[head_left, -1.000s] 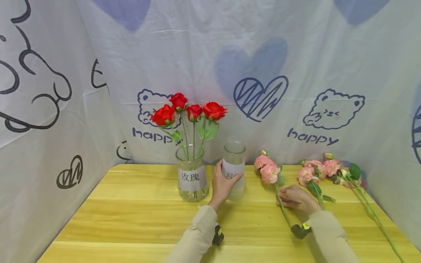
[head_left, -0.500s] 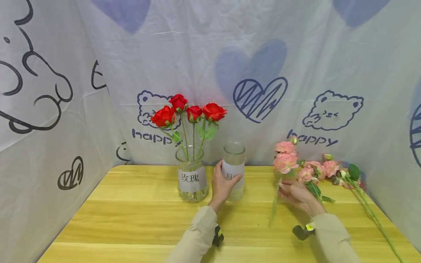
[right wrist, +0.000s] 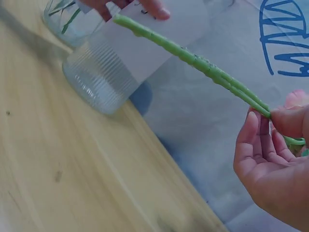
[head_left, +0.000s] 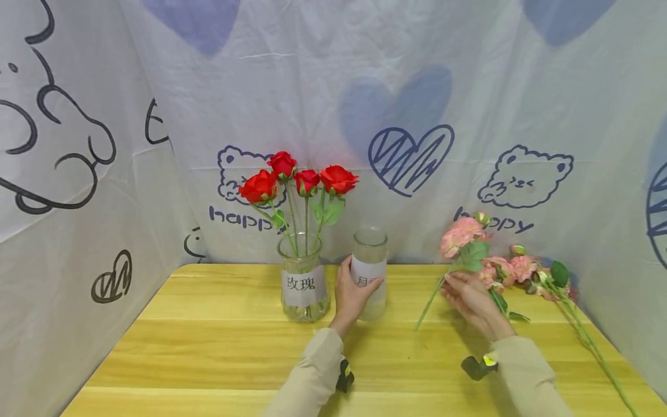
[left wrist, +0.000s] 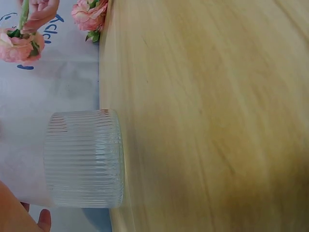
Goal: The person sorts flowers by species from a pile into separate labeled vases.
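Note:
My left hand (head_left: pixel 353 294) grips a ribbed glass vase (head_left: pixel 371 246) with a white paper label, its fingers behind and thumb across the front. The vase stands upright on the table and has no flowers in it. Between thumb and fingers, my right hand (head_left: pixel 473 298) pinches the green stem of a pink flower (head_left: pixel 461 236). That stem (right wrist: pixel 193 59) slants, its cut end pointing down toward the vase and the blooms up to the right. In the left wrist view, the ribbed vase base (left wrist: pixel 86 159) shows close up.
A second labelled glass vase (head_left: pixel 306 289) holding several red roses (head_left: pixel 339 178) stands left of the ribbed one. More pink flowers (head_left: pixel 523 268) lie at the right, one long stem (head_left: pixel 599 356) reaching the table's front. A patterned cloth (head_left: pixel 323 87) hangs behind the wooden table (head_left: pixel 208 347).
My right hand has lifted the pink flower off the table, moved it slightly right, and tilted it so the stem's end swings left toward the vase. The left hand keeps its grip.

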`<move>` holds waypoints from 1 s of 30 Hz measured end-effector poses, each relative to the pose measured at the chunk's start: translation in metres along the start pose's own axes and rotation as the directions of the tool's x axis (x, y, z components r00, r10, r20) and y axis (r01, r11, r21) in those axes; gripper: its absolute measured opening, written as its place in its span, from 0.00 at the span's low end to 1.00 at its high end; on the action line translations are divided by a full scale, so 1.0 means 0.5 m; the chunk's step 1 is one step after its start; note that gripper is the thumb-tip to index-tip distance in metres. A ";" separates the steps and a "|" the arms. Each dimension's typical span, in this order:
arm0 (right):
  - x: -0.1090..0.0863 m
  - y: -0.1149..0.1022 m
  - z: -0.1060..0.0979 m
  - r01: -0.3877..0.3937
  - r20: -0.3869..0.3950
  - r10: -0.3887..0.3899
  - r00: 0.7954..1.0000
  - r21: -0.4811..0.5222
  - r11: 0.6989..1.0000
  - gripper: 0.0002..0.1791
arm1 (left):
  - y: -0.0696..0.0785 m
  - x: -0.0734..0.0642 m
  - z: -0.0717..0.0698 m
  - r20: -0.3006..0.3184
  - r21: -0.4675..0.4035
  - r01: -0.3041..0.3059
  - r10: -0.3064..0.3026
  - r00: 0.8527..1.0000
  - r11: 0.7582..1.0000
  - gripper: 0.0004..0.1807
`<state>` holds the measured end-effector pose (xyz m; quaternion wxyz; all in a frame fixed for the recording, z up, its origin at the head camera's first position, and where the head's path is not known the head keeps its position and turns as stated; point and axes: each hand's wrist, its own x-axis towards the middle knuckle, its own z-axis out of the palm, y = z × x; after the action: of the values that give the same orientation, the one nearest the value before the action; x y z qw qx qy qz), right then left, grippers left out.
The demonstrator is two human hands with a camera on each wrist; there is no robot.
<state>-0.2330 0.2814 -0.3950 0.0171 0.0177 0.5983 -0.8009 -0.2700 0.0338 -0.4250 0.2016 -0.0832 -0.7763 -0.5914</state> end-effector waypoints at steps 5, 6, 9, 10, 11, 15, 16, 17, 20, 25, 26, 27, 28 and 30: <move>-0.004 -0.009 0.006 0.038 -0.029 -0.038 0.999 0.028 0.999 0.08 | 0.000 0.000 0.000 0.003 0.003 -0.001 0.001 1.000 1.000 0.42; -0.005 -0.011 0.008 0.050 -0.036 -0.048 0.998 0.046 0.998 0.09 | 0.000 0.000 0.000 0.003 0.004 -0.002 0.002 1.000 1.000 0.42; -0.008 -0.016 0.015 0.088 -0.052 -0.085 0.995 0.073 0.993 0.11 | 0.001 0.000 0.000 0.007 0.003 -0.002 0.002 1.000 1.000 0.42; -0.008 -0.018 0.017 0.102 -0.058 -0.098 0.994 0.079 0.992 0.11 | 0.001 -0.001 0.000 0.008 0.002 0.000 0.000 1.000 1.000 0.42; -0.009 -0.019 0.019 0.115 -0.064 -0.109 0.992 0.085 0.990 0.11 | 0.001 -0.001 0.000 0.008 0.002 0.001 -0.001 1.000 1.000 0.42; -0.010 -0.027 0.024 0.149 -0.093 -0.140 0.986 0.093 0.985 0.11 | 0.000 -0.001 0.000 0.002 0.004 0.001 -0.001 1.000 1.000 0.42; -0.010 -0.029 0.025 0.155 -0.100 -0.145 0.984 0.097 0.983 0.10 | 0.000 -0.001 -0.001 0.001 0.004 0.000 0.000 1.000 1.000 0.42; -0.010 -0.031 0.026 0.158 -0.104 -0.147 0.984 0.108 0.982 0.11 | 0.000 -0.001 -0.001 0.000 0.005 -0.001 0.001 1.000 1.000 0.42; -0.005 -0.038 0.027 0.171 -0.111 -0.156 0.981 0.138 0.976 0.11 | 0.000 0.000 -0.003 0.000 0.010 -0.001 0.001 1.000 1.000 0.42; 0.004 -0.052 0.030 0.161 -0.134 -0.138 0.981 0.186 0.969 0.09 | -0.002 0.001 -0.004 0.003 0.023 -0.001 0.001 1.000 1.000 0.42; 0.005 -0.056 0.032 0.159 -0.145 -0.131 0.981 0.201 0.967 0.09 | -0.002 0.001 -0.003 0.002 0.023 -0.001 0.001 1.000 1.000 0.42; 0.007 -0.061 0.035 0.157 -0.159 -0.125 0.979 0.211 0.965 0.08 | -0.002 0.001 -0.003 0.001 0.020 -0.003 0.003 1.000 1.000 0.42; 0.009 -0.066 0.037 0.159 -0.175 -0.121 0.977 0.219 0.963 0.07 | -0.003 0.001 -0.002 0.000 0.019 -0.005 0.005 1.000 1.000 0.42; 0.015 -0.077 0.043 0.165 -0.201 -0.118 0.973 0.236 0.958 0.06 | -0.004 0.001 -0.001 -0.001 0.020 -0.011 0.011 1.000 1.000 0.42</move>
<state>-0.2423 0.2714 -0.3525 -0.0983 0.0509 0.4907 -0.8643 -0.2710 0.0328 -0.4263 0.2061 -0.0853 -0.7815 -0.5827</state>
